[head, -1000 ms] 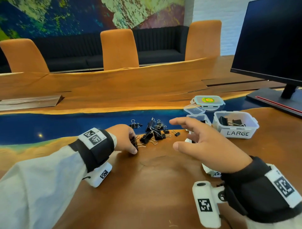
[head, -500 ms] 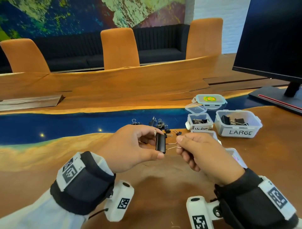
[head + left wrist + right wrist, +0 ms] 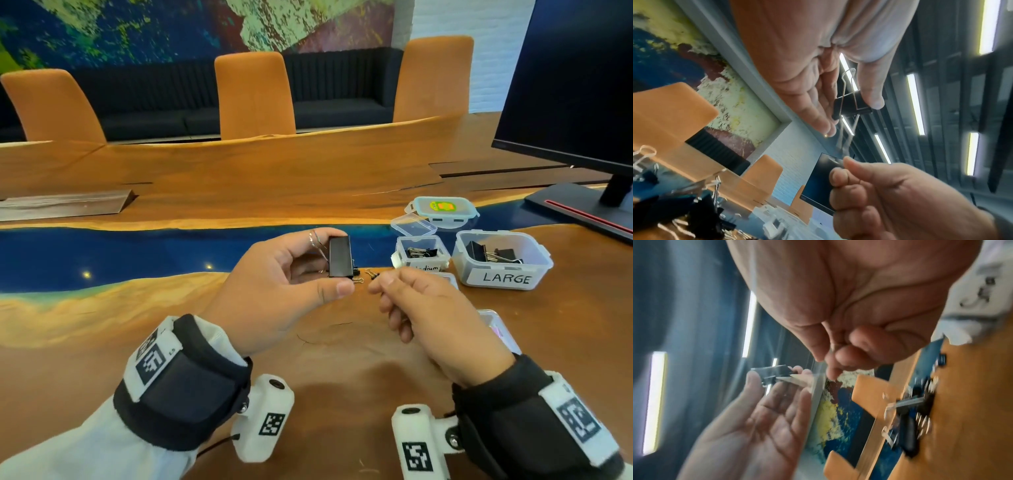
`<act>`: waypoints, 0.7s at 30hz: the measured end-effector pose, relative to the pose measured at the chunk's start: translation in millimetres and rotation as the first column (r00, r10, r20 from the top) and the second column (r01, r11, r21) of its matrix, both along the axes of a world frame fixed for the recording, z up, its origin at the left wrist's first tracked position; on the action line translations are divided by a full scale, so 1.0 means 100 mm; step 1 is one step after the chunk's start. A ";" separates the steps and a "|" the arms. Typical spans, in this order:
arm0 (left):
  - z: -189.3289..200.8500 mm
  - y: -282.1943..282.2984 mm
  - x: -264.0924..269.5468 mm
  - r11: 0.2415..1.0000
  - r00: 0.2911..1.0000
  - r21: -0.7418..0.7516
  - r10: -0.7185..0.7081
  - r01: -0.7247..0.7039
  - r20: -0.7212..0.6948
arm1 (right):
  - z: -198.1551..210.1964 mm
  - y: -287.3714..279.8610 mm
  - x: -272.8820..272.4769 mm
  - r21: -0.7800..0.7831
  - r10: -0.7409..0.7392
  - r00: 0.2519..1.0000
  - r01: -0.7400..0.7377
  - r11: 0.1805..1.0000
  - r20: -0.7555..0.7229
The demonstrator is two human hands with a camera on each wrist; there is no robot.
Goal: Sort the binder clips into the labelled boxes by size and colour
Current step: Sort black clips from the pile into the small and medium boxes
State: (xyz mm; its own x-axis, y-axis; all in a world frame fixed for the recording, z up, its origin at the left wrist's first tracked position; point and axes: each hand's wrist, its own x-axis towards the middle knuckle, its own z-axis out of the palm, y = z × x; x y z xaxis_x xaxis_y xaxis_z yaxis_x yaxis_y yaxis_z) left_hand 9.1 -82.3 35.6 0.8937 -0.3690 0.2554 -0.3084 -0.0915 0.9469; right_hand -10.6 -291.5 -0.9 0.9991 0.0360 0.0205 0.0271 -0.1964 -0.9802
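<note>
Binder clip first: the large black sheet-steel binder clip is up off the table, pinched end to end between the thumb and fingers of our left hand, roughly level with the blue resin strip that runs through the wooden table. In the left-wrist view one wire handle lies folded against our palm and the other sticks out towards our right hand, whose thumb and forefinger are closed on that handle's looped end, the remaining fingers curled under. The right-wrist view is too blurred to confirm more.

We judge this clip belongs in the clear plastic tub labelled LARGE, at the right beside the smaller clear tub with a handwritten medium label. To do it well, we should keep the body steady with the left hand, fold the wire handle flat so it won't snag, then carry the clip right and drop it over the open rim.

The body is smooth, matt, a folded rectangular prism; the handles are thin springy bright wire. Both tubs are translucent, round-cornered and already hold black clips. A pile of unsorted black clips lies on the table in the wrist view.
</note>
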 end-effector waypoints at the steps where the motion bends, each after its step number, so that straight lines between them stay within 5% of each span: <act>1: 0.00 0.01 0.00 0.992 0.997 0.124 0.013 -0.022 0.074 | 0.01 -0.01 0.00 0.009 -0.015 0.999 0.014 1.000 0.039; 4: 0.00 -0.01 -0.02 0.901 0.959 0.418 -0.007 -0.116 0.282 | 0.07 0.01 -0.04 0.102 0.092 0.995 -0.095 0.990 0.039; 7: -0.01 -0.08 -0.07 0.867 0.946 0.484 -0.046 -0.122 0.322 | 0.08 0.07 -0.06 0.056 0.174 0.983 -0.177 0.983 0.050; 14: -0.05 -0.03 -0.08 0.900 0.989 0.436 -0.044 -0.023 0.143 | 0.11 0.09 -0.12 -0.030 0.179 0.981 -0.177 0.984 0.072; 21: -0.03 -0.12 -0.11 0.954 0.997 0.296 0.015 -0.035 0.069 | 0.14 0.11 -0.17 -0.272 0.050 0.974 0.012 0.962 0.219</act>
